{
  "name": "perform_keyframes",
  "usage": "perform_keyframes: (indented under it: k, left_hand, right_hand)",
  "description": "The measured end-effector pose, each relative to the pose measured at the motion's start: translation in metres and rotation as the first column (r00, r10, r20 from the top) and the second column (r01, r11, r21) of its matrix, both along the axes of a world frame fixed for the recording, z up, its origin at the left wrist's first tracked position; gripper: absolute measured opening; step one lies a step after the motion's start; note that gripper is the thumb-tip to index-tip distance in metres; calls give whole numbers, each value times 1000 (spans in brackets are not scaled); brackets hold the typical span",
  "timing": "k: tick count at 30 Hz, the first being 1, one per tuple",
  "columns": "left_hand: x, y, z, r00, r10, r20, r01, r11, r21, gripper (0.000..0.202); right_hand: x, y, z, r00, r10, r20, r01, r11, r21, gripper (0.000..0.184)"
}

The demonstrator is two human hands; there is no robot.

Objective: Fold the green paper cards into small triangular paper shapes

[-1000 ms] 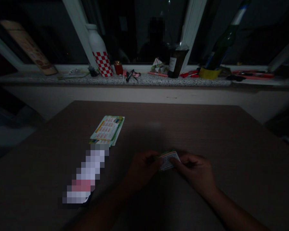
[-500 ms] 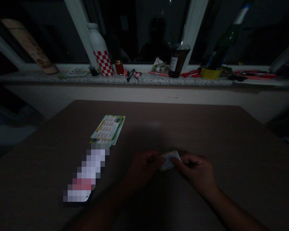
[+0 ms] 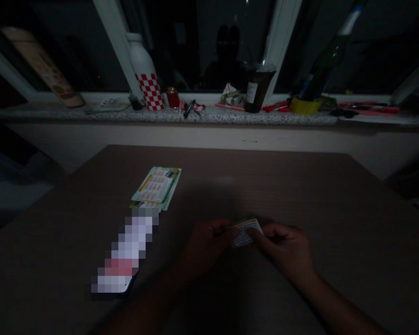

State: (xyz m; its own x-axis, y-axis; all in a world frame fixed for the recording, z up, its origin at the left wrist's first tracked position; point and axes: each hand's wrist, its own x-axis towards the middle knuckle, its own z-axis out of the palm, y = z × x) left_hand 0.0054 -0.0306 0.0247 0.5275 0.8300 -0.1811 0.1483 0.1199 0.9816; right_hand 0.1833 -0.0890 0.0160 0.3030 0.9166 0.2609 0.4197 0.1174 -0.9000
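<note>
A small printed paper (image 3: 243,238) is held between two hands above the near part of the brown table (image 3: 300,186), slightly right of the middle. Its left end is pinched by the left hand (image 3: 207,244), with the thumb laid on top and the fingers curled beneath. Its right end is gripped likewise by the right hand (image 3: 289,244), whose thumb is pressed onto the printed face. Both hands are nearly closed, and the paper is tilted (whether it is folded, or touched to the table, cannot be told in this dim light).

To the left, a stack of printed cards (image 3: 155,187) is laid out, its edges unevenly lined up, with rows of red print on the top card. Just on its near side a lit phone (image 3: 128,246) is placed (its screen is blurred out).

On the far side, a speckled sill (image 3: 212,117) is lined with objects below a dark window (image 3: 195,46). From left to right, a tan cylinder (image 3: 43,70), a white bottle with red checks (image 3: 147,77), a red jar (image 3: 172,98), a dark cup (image 3: 261,90) and a green bottle (image 3: 330,58) can be seen. A yellow ring (image 3: 304,106) is seen at the green bottle's base.
</note>
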Motion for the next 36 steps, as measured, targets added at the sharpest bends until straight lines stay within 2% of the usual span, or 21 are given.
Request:
perform_keyframes:
  k: [3,6,9,11,15,19,23,28,36]
  left_hand:
    - [-1,0,-3,1000,-6,25,6,1000,2,22]
    - [0,-1,-4,997,20,77,-20,1000,-1,22]
    - [3,-3,-4,992,78,102,-79,997,9,24]
    - [5,-4,-4,986,120,115,-123,992,26,24]
    - [7,-6,-3,980,153,128,-161,985,59,23]
    - [5,-3,-6,985,116,127,-128,988,88,21]
    - [2,1,-7,990,91,111,-99,992,75,19]
    - [0,3,-4,988,109,106,-109,994,-4,15]
    - [0,4,-2,988,115,105,-109,992,-58,12]
  right_hand:
    - [-2,0,2,996,-2,-87,0,1000,-18,20]
    - [-5,1,4,958,25,-286,-31,999,-19,13]
    - [-10,2,5,883,75,-464,-107,993,-43,25]
    - [-13,3,4,858,90,-506,-153,985,-84,24]
    - [-15,4,4,871,75,-486,-173,972,-158,21]
    - [-10,5,4,900,62,-431,-158,969,-191,23]
    - [-4,5,4,911,100,-400,-195,959,-205,25]
    - [-1,4,7,901,194,-387,-270,951,-153,35]
    - [-1,2,4,843,251,-476,-357,923,-145,31]
